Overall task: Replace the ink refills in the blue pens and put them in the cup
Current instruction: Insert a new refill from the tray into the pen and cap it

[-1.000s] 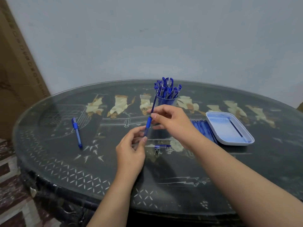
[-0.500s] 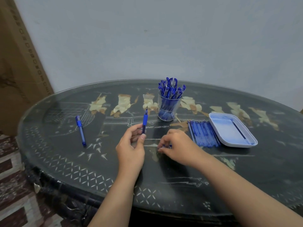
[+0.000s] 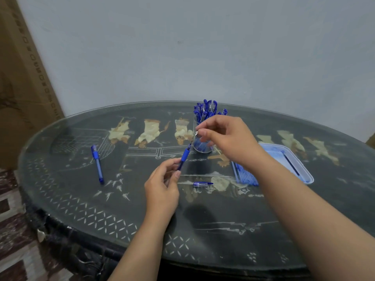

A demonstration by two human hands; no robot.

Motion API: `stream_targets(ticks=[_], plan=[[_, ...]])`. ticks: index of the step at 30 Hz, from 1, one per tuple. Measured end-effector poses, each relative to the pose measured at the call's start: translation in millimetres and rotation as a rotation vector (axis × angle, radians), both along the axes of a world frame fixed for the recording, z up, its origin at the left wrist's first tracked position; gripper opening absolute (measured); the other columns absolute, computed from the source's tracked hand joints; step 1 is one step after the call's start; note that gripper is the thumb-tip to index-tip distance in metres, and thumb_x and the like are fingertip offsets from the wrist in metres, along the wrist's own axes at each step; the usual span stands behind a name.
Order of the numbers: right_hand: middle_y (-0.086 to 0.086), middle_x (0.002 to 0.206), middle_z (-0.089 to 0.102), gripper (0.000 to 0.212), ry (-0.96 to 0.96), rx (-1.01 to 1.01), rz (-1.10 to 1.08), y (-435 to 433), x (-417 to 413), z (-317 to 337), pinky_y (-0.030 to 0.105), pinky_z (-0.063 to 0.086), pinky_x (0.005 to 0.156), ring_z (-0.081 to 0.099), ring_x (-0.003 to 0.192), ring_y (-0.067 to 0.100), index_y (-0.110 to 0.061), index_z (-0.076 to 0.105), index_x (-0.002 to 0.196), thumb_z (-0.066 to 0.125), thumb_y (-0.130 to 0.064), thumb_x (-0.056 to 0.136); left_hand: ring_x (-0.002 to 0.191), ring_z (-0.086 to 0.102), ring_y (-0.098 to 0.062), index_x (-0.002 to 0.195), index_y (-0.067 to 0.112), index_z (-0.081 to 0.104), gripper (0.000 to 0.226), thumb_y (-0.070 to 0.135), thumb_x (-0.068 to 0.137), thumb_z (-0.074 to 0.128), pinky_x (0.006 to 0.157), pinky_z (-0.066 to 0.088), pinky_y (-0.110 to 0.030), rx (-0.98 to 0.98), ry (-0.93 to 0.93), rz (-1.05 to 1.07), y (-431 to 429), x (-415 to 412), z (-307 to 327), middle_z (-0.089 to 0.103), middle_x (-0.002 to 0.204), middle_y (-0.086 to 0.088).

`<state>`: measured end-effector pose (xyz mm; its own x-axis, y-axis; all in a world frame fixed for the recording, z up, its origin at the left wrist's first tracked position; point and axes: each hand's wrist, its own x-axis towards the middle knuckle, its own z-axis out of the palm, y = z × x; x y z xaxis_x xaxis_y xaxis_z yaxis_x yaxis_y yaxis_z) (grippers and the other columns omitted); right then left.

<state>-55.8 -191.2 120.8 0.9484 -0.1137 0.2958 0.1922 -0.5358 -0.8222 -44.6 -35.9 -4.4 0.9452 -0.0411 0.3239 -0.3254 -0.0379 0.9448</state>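
My left hand (image 3: 162, 185) holds the lower end of a blue pen barrel (image 3: 184, 156), which tilts up and to the right. Just above the barrel's top end, my right hand (image 3: 227, 138) pinches a small silvery part (image 3: 196, 133) between thumb and fingertips. Behind that hand a clear cup (image 3: 202, 148) stands upright, holding several blue pens (image 3: 209, 109). A short blue pen piece (image 3: 202, 183) lies on the table in front of my hands. Another whole blue pen (image 3: 97, 164) lies to the left.
A row of several blue refills (image 3: 244, 176) lies right of centre, partly hidden by my right forearm. Beside it a pale tray (image 3: 304, 173) holds one refill (image 3: 290, 163). The round dark table (image 3: 81, 199) is glass-topped, with a wall behind and a cardboard box (image 3: 22, 78) at left.
My right hand went from the refill in the barrel down to the table by the short pen piece, then rose, now pinching the silvery part above the barrel. My left hand barely moved.
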Motion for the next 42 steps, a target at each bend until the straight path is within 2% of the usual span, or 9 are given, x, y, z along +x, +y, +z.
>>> stream_targets(ticks=[14,18,21,25,28,31,35,38,42], plan=[[-0.005,0.078,0.066,0.013,0.122,-0.355,0.016,9,6,-7,0.01,0.041,0.057,0.055,0.067,0.007,-0.024,0.062,0.084,0.066,-0.032,0.093,0.09,0.063,0.001,0.099,0.032,0.067,0.046,-0.011,0.087,0.06,0.079,0.043,-0.005,0.019,-0.033,-0.005,-1,2,-1,0.069,0.099,0.003],[0.001,0.086,0.069,0.022,0.11,-0.221,0.0,6,5,-11,0.019,0.048,0.067,0.064,0.077,0.014,-0.024,0.062,0.099,0.064,-0.043,0.091,0.091,0.063,0.001,0.1,0.031,0.067,0.044,-0.011,0.087,0.06,0.08,0.043,-0.004,0.013,-0.047,-0.005,-2,2,0,0.069,0.099,0.001],[-0.009,0.093,0.07,0.025,0.152,-0.102,0.075,2,6,-16,0.02,0.05,0.076,0.064,0.083,0.002,-0.026,0.066,0.117,0.067,-0.024,0.093,0.09,0.064,0.0,0.1,0.03,0.067,0.044,-0.012,0.087,0.06,0.08,0.044,-0.004,0.014,-0.05,-0.001,-2,2,-1,0.07,0.098,0.001],[-0.009,0.076,0.067,0.019,0.09,-0.135,-0.032,6,10,-26,0.014,0.044,0.063,0.058,0.068,0.003,-0.021,0.067,0.08,0.078,-0.037,0.082,0.09,0.064,0.0,0.101,0.029,0.068,0.043,-0.011,0.087,0.06,0.079,0.044,-0.005,0.02,-0.039,-0.01,-2,3,-2,0.07,0.098,0.002],[-0.007,0.08,0.065,0.027,0.088,-0.099,-0.053,7,10,-30,0.017,0.048,0.067,0.059,0.072,0.004,-0.023,0.065,0.093,0.073,-0.047,0.083,0.09,0.065,-0.001,0.102,0.028,0.068,0.042,-0.011,0.087,0.06,0.08,0.044,-0.005,0.013,-0.039,-0.008,-2,3,-2,0.07,0.099,0.003],[-0.003,0.098,0.071,0.022,0.124,0.021,0.037,4,9,-28,0.03,0.054,0.085,0.066,0.094,0.011,-0.028,0.068,0.113,0.068,-0.026,0.091,0.089,0.065,-0.001,0.101,0.031,0.068,0.044,-0.01,0.087,0.06,0.08,0.044,-0.006,0.013,-0.031,-0.003,-1,3,-3,0.07,0.098,0.005],[0.0,0.086,0.074,0.01,0.062,-0.01,-0.027,8,10,-31,0.034,0.057,0.081,0.069,0.086,0.019,-0.022,0.07,0.084,0.076,-0.029,0.085,0.089,0.065,-0.002,0.099,0.034,0.067,0.046,-0.01,0.087,0.06,0.079,0.044,-0.005,0.02,-0.025,-0.001,-1,3,-3,0.07,0.097,0.006],[0.005,0.088,0.071,0.024,0.058,0.004,-0.071,7,11,-35,0.032,0.055,0.075,0.068,0.084,0.021,-0.023,0.064,0.088,0.073,-0.044,0.083,0.089,0.065,-0.002,0.099,0.035,0.067,0.046,-0.01,0.087,0.06,0.08,0.044,-0.005,0.011,-0.023,0.002,-2,3,-3,0.07,0.098,0.005],[-0.004,0.093,0.073,0.018,0.095,0.05,0.064,4,8,-32,0.022,0.053,0.078,0.068,0.088,0.004,-0.025,0.072,0.11,0.067,-0.023,0.093,0.09,0.065,-0.002,0.1,0.032,0.067,0.044,-0.01,0.087,0.06,0.08,0.044,-0.005,0.011,-0.017,-0.002,-1,4,-3,0.07,0.098,0.005]])
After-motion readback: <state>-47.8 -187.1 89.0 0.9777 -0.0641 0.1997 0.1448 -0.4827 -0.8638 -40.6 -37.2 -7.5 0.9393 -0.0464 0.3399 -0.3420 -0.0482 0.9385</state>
